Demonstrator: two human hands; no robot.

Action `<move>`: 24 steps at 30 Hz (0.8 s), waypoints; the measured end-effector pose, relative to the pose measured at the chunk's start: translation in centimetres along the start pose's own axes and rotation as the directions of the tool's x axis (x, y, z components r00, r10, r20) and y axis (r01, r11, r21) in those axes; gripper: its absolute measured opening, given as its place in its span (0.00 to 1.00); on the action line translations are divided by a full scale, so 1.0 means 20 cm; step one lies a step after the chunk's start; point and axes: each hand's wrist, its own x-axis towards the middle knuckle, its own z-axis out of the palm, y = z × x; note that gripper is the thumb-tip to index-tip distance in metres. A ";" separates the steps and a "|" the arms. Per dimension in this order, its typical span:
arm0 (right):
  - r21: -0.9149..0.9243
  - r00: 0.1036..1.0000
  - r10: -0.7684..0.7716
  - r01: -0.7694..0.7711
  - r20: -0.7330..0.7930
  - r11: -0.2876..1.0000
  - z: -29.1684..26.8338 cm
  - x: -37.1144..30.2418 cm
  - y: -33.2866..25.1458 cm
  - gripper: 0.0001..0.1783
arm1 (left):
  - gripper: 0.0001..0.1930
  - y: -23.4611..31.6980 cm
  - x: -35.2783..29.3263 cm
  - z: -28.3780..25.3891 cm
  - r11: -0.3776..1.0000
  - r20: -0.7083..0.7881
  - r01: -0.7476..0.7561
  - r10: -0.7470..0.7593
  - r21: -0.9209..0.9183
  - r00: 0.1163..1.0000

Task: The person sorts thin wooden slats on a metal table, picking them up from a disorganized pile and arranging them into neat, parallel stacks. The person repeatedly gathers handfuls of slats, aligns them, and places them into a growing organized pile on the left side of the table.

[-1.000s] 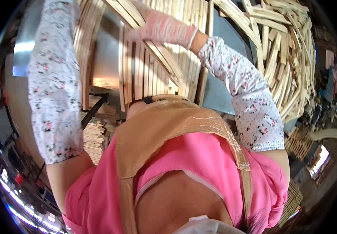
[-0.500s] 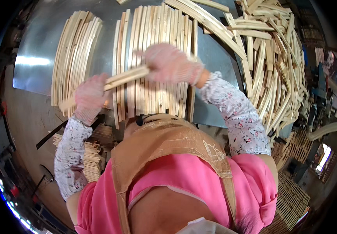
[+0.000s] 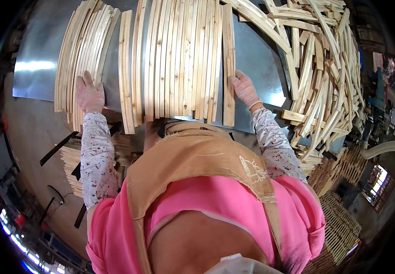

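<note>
My left hand, in a pale pink knitted glove, rests with fingers spread on the near end of the left row of pale wooden strips. At the right side of the middle row of wooden strips, a single wooden strip lies slightly apart. My gloved right hand has its fingers closed at this strip's right edge; their undersides are hidden. Between the left and middle rows, a separate wooden strip lies beside a narrow pair of strips.
The rows lie on a shiny metal tabletop. A large jumbled heap of wooden strips covers its right side, some jutting out at the near edge. Stacked strips stand low at the left, below the table. Slatted wood stacks stand at lower right.
The slanting strip that both hands held is no longer between them. My left hand has moved onto the left row, my right hand outward to the single strip. The view has shifted slightly.
</note>
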 end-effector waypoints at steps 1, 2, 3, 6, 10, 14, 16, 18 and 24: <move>0.041 0.994 0.104 -0.104 -0.014 0.994 -0.06 -0.05 -0.12 0.25 | 0.41 -0.01 0.00 -0.03 0.999 0.062 0.033 -0.034 0.009 0.998; 0.178 0.989 0.149 -0.148 0.009 0.973 -0.12 -0.12 -0.19 0.22 | 0.41 -0.01 0.03 -0.06 0.998 0.233 0.030 -0.040 0.046 0.972; 0.094 0.998 -0.024 0.029 -0.050 0.995 -0.17 -0.14 -0.21 0.22 | 0.41 -0.04 0.02 -0.03 0.997 0.190 0.025 -0.037 0.068 0.981; -0.230 0.870 -0.492 0.484 0.026 0.844 -0.37 -0.14 -0.49 0.20 | 0.40 -0.10 0.04 0.11 0.992 0.103 0.058 -0.070 0.114 0.992; -0.662 0.497 -0.803 0.727 0.328 0.180 -0.35 0.10 -1.13 0.15 | 0.40 -0.10 0.16 -0.09 0.986 0.159 0.162 -0.156 -0.025 0.975; -0.602 0.369 -0.724 0.795 0.583 -0.079 0.08 0.38 -1.81 0.11 | 0.40 -0.23 0.23 -0.05 0.961 0.155 0.231 -0.207 -0.152 0.966; -0.514 0.348 -0.665 0.855 0.661 -0.063 0.34 0.55 -2.01 0.15 | 0.41 -0.30 0.29 -0.06 0.965 0.204 0.199 -0.163 -0.173 0.965; -0.524 0.412 -0.522 0.848 0.747 -0.080 0.61 0.61 -2.23 0.17 | 0.39 -0.40 0.30 -0.05 0.966 0.175 0.129 -0.090 -0.223 0.981; -0.526 0.538 -0.388 0.838 0.749 0.146 1.17 0.79 -2.45 0.18 | 0.32 -0.51 0.09 0.06 0.424 0.261 0.153 0.208 -0.892 0.943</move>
